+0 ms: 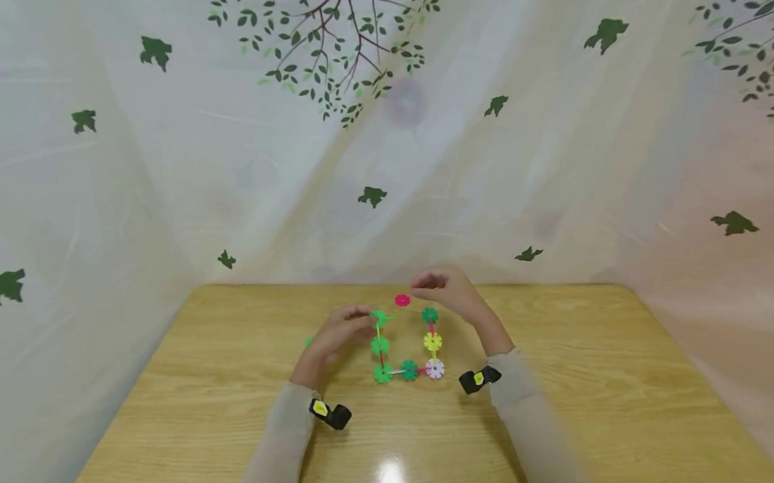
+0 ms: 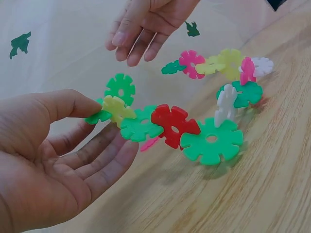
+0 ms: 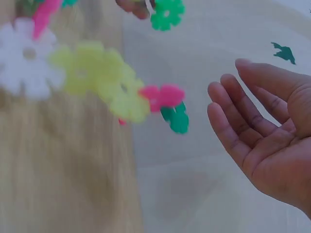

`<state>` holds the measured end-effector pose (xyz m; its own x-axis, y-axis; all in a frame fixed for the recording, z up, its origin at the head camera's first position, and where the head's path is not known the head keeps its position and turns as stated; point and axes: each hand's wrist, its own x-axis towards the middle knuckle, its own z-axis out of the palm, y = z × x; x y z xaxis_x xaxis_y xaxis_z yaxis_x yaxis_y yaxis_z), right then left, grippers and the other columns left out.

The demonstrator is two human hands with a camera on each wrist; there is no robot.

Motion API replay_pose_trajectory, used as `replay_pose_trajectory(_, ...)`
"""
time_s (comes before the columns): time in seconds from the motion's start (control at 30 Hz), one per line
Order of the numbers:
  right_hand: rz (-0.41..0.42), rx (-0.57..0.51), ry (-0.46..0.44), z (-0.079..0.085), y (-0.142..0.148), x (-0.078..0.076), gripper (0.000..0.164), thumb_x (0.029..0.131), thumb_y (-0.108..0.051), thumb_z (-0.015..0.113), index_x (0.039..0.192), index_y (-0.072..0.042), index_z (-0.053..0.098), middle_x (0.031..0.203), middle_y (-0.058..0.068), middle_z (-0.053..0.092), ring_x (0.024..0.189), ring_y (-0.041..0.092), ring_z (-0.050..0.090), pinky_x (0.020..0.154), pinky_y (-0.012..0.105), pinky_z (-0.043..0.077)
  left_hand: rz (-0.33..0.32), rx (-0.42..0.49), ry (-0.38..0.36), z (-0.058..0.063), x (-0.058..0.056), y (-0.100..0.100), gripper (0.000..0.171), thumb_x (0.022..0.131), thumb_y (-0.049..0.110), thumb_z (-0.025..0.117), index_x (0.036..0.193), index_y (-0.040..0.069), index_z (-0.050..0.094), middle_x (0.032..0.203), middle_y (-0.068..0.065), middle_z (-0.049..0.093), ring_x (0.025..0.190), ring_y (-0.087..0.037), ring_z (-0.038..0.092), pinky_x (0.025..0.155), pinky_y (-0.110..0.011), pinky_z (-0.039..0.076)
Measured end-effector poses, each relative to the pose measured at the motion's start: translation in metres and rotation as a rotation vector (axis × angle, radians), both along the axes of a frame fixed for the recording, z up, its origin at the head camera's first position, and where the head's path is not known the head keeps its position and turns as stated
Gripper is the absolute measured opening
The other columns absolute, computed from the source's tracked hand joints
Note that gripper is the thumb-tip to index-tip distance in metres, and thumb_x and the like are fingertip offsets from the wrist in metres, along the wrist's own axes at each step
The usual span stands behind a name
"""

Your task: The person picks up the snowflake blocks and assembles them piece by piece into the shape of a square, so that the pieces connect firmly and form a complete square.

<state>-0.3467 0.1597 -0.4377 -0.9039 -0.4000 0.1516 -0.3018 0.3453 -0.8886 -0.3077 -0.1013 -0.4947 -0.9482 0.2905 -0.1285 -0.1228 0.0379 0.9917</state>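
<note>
A U-shaped chain of slotted snowflake discs stands over the table, with a white disc (image 1: 435, 369) at its near right corner. My left hand (image 1: 342, 333) pinches the green disc (image 2: 98, 116) at the far left end between thumb and fingers. Another green disc (image 2: 120, 90) is joined beside it, and a red disc (image 2: 175, 126) sits farther along that side. Across from it, a dark green disc (image 1: 429, 315) ends the right side. My right hand (image 3: 272, 121) is empty, fingers loosely bent, close to a loose pink disc (image 1: 402, 300) beyond the chain's open side.
The wooden table (image 1: 566, 407) reaches back to a pale cloth (image 1: 280, 203) printed with leaves and birds. Partly hidden behind the left wrist is another green piece (image 1: 309, 342). Each wrist wears a black camera strap (image 1: 480, 379).
</note>
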Motion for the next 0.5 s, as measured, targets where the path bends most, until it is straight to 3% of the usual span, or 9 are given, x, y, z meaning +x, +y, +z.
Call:
replay_pose_trajectory(0.13,-0.002,0.027,0.011,0.001,0.006,-0.015,0.022,0.094,-0.008,0.073,0.109,0.007,0.072,0.101,0.016,0.073,0.085,0.008,0.066,0.079,0.022,0.056,-0.038,0.007,0.002,-0.001,-0.001,0.0,0.025,0.102,0.011,0.058,0.122,-0.005,0.058,0.105,-0.003,0.069,0.101,-0.021,0.071,0.097,-0.041,0.058)
replay_pose_trajectory(0.27,0.059,0.118,0.02,-0.006,0.005,-0.029,0.02,0.093,-0.003,0.072,0.107,0.01,0.071,0.099,0.021,0.074,0.084,0.011,0.067,0.077,0.021,0.056,-0.062,0.033,-0.011,-0.003,-0.001,-0.001,0.018,0.103,0.009,0.055,0.117,-0.002,0.058,0.1,0.0,0.068,0.097,-0.018,0.069,0.091,-0.036,0.059)
replay_pose_trajectory(0.5,0.15,0.182,0.042,-0.02,-0.003,-0.05,0.022,0.091,0.003,0.072,0.108,0.016,0.068,0.099,0.028,0.074,0.093,0.037,0.072,0.076,0.027,0.058,-0.1,0.024,-0.037,-0.006,-0.003,-0.006,0.022,0.104,0.013,0.053,0.122,0.001,0.058,0.103,0.002,0.065,0.098,-0.017,0.064,0.087,-0.031,0.057)
